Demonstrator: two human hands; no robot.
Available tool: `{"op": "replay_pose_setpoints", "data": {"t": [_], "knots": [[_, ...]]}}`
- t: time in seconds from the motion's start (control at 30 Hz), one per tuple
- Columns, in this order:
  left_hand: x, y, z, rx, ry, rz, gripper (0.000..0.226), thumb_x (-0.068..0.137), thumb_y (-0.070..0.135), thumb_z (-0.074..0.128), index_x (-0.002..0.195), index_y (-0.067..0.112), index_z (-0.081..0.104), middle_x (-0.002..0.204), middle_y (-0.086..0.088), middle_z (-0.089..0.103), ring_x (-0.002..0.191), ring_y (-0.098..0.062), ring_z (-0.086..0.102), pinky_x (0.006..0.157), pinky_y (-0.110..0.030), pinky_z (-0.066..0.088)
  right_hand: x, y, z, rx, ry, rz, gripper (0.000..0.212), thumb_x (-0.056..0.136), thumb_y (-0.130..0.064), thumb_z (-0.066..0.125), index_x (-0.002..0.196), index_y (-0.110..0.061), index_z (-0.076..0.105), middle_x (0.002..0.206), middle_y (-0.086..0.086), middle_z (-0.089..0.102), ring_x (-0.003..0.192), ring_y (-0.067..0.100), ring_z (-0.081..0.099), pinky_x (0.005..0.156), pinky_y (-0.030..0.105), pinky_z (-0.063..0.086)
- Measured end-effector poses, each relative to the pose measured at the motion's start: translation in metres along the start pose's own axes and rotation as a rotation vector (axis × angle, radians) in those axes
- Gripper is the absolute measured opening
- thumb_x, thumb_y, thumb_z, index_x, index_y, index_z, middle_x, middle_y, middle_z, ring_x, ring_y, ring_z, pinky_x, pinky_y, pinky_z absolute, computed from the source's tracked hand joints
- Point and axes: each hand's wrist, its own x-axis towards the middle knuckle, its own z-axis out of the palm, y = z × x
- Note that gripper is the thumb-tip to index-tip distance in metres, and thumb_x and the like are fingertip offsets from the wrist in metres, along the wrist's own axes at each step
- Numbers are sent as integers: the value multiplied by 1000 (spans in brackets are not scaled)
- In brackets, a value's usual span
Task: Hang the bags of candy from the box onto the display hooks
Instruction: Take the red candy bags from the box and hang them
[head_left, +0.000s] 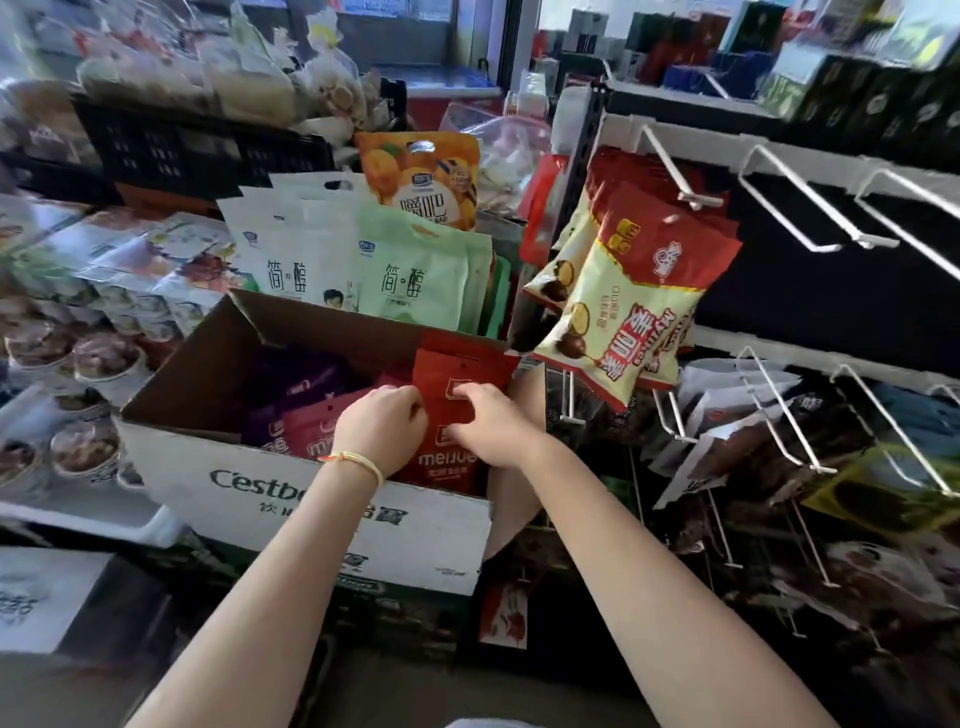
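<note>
Red candy bags (457, 415) gripped by left hand (382, 428) and right hand (491, 426), against cardboard box (311, 499) right wall.

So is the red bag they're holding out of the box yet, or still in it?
Still in. The red bag stands upright inside the cardboard box, its lower part below the rim, with the left hand and right hand gripping it.

Both my bare forearms reach forward and down, my left hand (382, 423), a thin yellow string bracelet (358, 462) round its wrist, curling its fingers just beside my right hand (488, 423), whose fingers are bent and pinching.
</note>
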Motion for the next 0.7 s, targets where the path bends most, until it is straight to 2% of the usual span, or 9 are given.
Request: {"op": "replay_pose_setpoints", "data": {"t": [0.1, 0.17, 0.27, 0.33, 0.37, 0.47, 0.53, 0.63, 0.7], "knots": [[5, -1, 1, -89, 50, -56, 26, 96, 26, 50, 104, 16, 72, 103, -7, 68, 93, -28, 64, 78, -38, 54, 38, 6, 7, -129, -33, 112, 61, 93, -25, 64, 148, -11, 40, 150, 13, 43, 134, 32, 48, 110, 42, 43], [5, -4, 1, -137, 55, -87, 25, 95, 25, 50, 106, 17, 72, 106, -6, 67, 96, -28, 63, 80, -38, 54, 55, 17, 16, -214, -82, 173, 66, 92, -31, 65, 149, -14, 36, 151, 13, 43, 135, 35, 46, 112, 46, 41], [7, -10, 2, -133, -115, -142, 35, 95, 31, 52, 127, 19, 61, 122, -9, 60, 115, -29, 56, 95, -41, 49, 69, 29, 26, -283, -130, 224, 76, 93, -26, 62, 157, -19, 22, 159, 12, 31, 145, 36, 32, 120, 45, 30], [9, -13, 4, -84, -254, -167, 48, 95, 36, 54, 139, 17, 49, 134, -12, 52, 127, -32, 47, 105, -45, 44, 70, 32, 29, -312, -112, 237, 71, 95, -21, 59, 157, -19, 24, 158, 12, 29, 146, 37, 26, 120, 47, 28], [10, -13, 5, -74, -269, -170, 50, 95, 37, 54, 140, 16, 46, 136, -13, 51, 129, -33, 44, 106, -46, 42, 70, 32, 31, -346, -100, 245, 65, 96, -19, 56, 155, -18, 30, 157, 12, 31, 146, 37, 25, 119, 48, 29], [9, -11, 7, -88, -181, -148, 48, 94, 34, 56, 138, 16, 44, 133, -12, 50, 128, -32, 43, 104, -47, 42, 61, 29, 32, -488, -23, 248, 47, 96, -20, 54, 142, -11, 51, 148, 12, 40, 141, 36, 29, 114, 45, 35], [7, -11, 6, -79, -169, -135, 55, 92, 33, 61, 141, 17, 41, 135, -11, 48, 129, -32, 41, 104, -46, 42, 53, 26, 31, -513, 43, 211, 37, 96, -22, 56, 131, -13, 62, 142, 9, 46, 136, 33, 33, 110, 44, 38], [3, -13, 2, -81, -204, -113, 72, 83, 36, 72, 145, 23, 39, 137, -6, 48, 132, -30, 41, 108, -47, 40, 35, 17, 22, -383, 61, 83, 9, 93, -25, 65, 98, -21, 72, 126, 5, 57, 125, 28, 45, 103, 41, 45], [0, -14, -3, -226, -166, -113, 62, 77, 38, 79, 132, 28, 53, 124, 1, 60, 121, -24, 54, 102, -44, 46, 14, 6, 9, -201, 72, -1, 4, 91, -21, 70, 87, -20, 70, 112, 4, 65, 110, 24, 58, 93, 39, 52]]}}
